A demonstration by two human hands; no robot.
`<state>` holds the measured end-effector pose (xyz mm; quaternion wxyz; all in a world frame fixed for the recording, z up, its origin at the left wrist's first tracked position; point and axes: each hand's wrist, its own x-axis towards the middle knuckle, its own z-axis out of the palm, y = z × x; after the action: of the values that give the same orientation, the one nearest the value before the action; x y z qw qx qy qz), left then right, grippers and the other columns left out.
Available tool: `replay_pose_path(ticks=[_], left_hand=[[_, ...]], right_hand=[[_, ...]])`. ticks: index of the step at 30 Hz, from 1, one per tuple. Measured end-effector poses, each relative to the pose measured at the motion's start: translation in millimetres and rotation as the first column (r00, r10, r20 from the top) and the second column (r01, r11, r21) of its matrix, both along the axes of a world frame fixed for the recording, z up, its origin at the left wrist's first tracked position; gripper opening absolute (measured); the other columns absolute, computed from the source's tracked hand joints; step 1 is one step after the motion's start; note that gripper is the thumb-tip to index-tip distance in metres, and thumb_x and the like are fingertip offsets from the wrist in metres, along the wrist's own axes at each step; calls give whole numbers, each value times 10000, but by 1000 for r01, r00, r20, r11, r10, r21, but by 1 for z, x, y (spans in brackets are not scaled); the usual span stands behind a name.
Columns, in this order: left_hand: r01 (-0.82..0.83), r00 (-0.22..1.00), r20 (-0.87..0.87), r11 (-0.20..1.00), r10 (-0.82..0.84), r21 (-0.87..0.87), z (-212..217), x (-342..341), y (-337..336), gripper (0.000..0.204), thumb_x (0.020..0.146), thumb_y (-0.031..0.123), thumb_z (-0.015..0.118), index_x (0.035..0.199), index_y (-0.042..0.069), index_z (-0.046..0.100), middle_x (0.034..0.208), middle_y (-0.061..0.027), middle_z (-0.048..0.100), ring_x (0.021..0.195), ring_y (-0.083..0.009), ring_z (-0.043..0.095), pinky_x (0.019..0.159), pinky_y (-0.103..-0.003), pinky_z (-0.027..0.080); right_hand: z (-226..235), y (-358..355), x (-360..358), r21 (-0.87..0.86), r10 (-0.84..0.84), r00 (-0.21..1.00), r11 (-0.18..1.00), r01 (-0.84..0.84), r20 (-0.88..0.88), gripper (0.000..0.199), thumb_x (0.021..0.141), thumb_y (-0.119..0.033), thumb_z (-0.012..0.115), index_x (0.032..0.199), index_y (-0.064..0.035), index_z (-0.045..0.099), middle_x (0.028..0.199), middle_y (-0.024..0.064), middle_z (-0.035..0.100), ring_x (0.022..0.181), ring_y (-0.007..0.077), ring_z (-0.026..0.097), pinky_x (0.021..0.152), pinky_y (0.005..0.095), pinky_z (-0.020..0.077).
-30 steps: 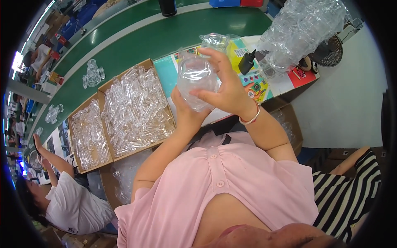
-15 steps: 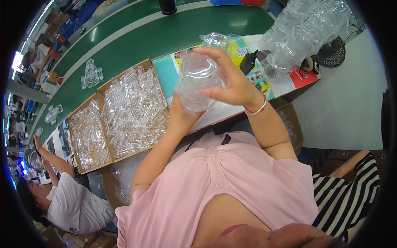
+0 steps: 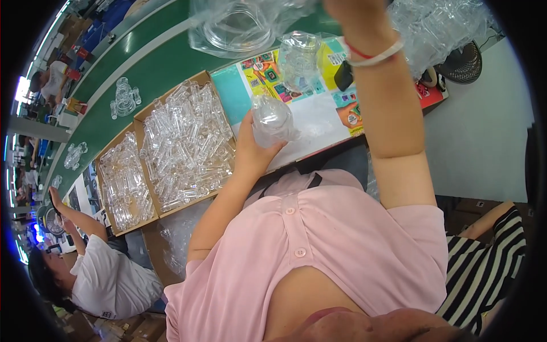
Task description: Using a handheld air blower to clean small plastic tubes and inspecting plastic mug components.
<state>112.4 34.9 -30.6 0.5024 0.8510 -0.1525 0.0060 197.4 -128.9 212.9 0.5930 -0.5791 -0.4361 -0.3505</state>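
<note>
Fingers of the left hand (image 3: 255,150), in the head view, curve around a clear plastic vessel (image 3: 274,121) near the centre of the frame, thumb at its lower right side, above a white sheet (image 3: 320,122). Right hand (image 3: 356,12) is blurred and cut by the upper edge, right of centre, so whether its fingers grip anything cannot be told; a pale bracelet (image 3: 373,58) circles its wrist. Just left of that hand, at upper centre, shows a clear bag (image 3: 235,29) with a round rim inside. Between bag and right forearm stands another clear vessel (image 3: 299,61), and a black bottle (image 3: 343,76) is partly hidden by the forearm. Left of centre, two adjoining cardboard trays (image 3: 149,188) hold clear tubes (image 3: 188,151). More clear pieces (image 3: 124,98) lie on the green table (image 3: 165,62) at upper left. Bagged plastic (image 3: 439,25) is heaped at upper right, near a dark fan (image 3: 460,64). A co-worker in a white shirt (image 3: 117,276) sits at lower left.
</note>
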Motion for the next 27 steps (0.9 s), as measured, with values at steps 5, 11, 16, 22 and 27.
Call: replay_pose_path(ticks=[5,11,16,22,27], left_hand=[[-83,996,11,996,84,-13,-13,-3,8,896,557,201,832,1260,-29,328,1214,-204,426,1143,-336,425,968,-378,357],[-60,990,131,995,50,79,-2,-4,6,979,540,244,845,1287,-24,273,1206,-201,402,1156,-347,388,991,-409,322],[47,963,269,988,-5,-149,27,0,10,1041,557,230,835,1356,28,199,1225,-173,394,1140,-319,417,997,-401,323],[90,981,189,970,-47,-224,40,13,13,688,624,149,780,1228,79,458,1113,-114,492,1032,-254,507,922,-336,393],[52,951,308,997,-34,-50,68,17,12,294,662,92,738,913,47,592,949,-91,541,932,-239,532,828,-312,422]], right_hand=[[-105,32,39,-520,-362,922,819,243,-139,532,777,-283,697,1152,-6,441,1065,132,554,1037,199,511,886,321,398],[-192,30,54,-729,-454,890,626,276,-53,484,731,-271,679,1160,-116,516,1158,134,525,1058,285,518,928,349,408],[-181,18,39,-638,-507,861,650,412,39,502,747,-266,686,1179,-85,504,1175,127,511,1078,272,514,946,346,401],[-152,-7,-21,-440,-336,918,871,218,-210,532,749,-261,696,1193,-57,487,1169,115,510,1081,251,516,940,337,407],[-181,-28,-80,-491,-349,835,864,110,-426,402,758,-193,686,1089,-26,530,1148,117,518,1052,252,532,908,327,414]])
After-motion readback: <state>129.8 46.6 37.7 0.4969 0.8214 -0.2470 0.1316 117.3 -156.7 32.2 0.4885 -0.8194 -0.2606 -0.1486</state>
